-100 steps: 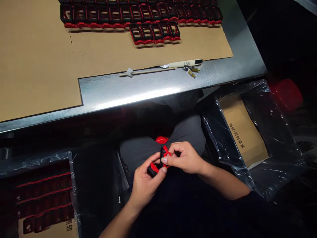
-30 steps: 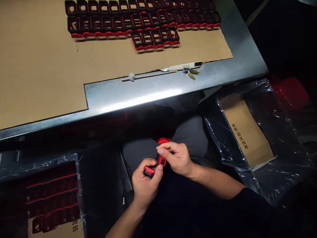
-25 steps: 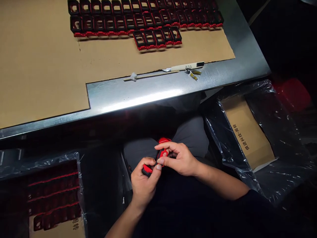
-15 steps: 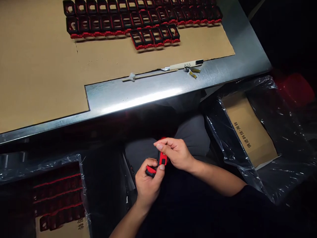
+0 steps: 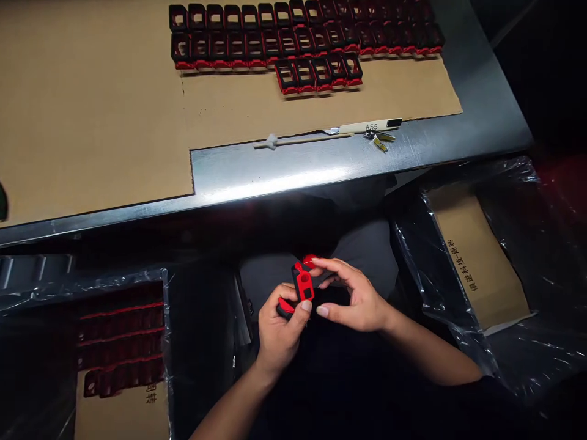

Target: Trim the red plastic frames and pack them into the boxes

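My left hand (image 5: 279, 335) is closed around the lower end of a red-and-black plastic frame part (image 5: 302, 284), which stands nearly upright in its grip. A rounded red piece (image 5: 309, 261) shows at the part's top end. My right hand (image 5: 355, 297) is spread beside the part, with its fingers apart and its fingertips reaching the red top. Its thumb lies below, off the part. Both hands are over my lap, and the lower edge of the part is hidden by my left fingers.
Rows of black-and-red frames (image 5: 302, 36) lie on a cardboard sheet (image 5: 105, 116) on a steel table (image 5: 275, 174). A utility knife (image 5: 369, 127) and a stick (image 5: 302, 140) lie at its edge. Plastic-lined boxes stand at my lower left (image 5: 119, 342) and right (image 5: 479, 263).
My right hand has let go of the part and opened, moving right. The part now stands more upright in my left hand. The whole scene has shifted right in view.
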{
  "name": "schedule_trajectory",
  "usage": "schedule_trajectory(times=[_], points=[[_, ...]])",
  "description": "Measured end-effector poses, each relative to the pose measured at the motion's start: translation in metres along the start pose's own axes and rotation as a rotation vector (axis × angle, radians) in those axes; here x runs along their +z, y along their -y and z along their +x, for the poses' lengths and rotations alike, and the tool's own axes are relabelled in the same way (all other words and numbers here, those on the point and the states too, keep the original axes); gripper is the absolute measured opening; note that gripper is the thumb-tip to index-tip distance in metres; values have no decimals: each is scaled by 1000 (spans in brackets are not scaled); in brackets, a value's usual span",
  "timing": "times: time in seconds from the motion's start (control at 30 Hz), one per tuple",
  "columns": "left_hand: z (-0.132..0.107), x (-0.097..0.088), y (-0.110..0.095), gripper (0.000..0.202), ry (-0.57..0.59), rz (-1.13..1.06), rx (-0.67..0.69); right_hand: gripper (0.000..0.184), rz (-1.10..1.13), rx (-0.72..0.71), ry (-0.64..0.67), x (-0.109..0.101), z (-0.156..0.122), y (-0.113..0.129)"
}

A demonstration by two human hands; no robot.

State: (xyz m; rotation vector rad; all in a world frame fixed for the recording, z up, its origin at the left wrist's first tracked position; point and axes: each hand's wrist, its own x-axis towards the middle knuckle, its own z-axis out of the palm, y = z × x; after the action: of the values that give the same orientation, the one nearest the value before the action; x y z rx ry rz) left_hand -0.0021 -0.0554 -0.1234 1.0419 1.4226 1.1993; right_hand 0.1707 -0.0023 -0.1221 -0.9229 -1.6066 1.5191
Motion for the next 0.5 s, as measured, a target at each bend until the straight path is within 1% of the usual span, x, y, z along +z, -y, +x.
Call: schedule_trajectory(times=[0.07, 0.13, 0.27, 0.37, 0.5], points=[[1, 0, -2, 20, 35, 0, -16, 79, -111, -47, 9, 0, -1, 1], [1, 0, -4, 20, 74, 3, -27, 83, -184, -65, 33, -1, 0, 2], [1, 1, -6, 23, 135, 5, -61, 80, -229, -90, 73, -2, 2, 2], [0, 1, -5, 23, 143, 18, -71, 78, -247, -115, 74, -3, 1, 0], [0, 1, -3, 20, 145, 30, -43, 78, -241, -156, 70, -2, 0, -5]])
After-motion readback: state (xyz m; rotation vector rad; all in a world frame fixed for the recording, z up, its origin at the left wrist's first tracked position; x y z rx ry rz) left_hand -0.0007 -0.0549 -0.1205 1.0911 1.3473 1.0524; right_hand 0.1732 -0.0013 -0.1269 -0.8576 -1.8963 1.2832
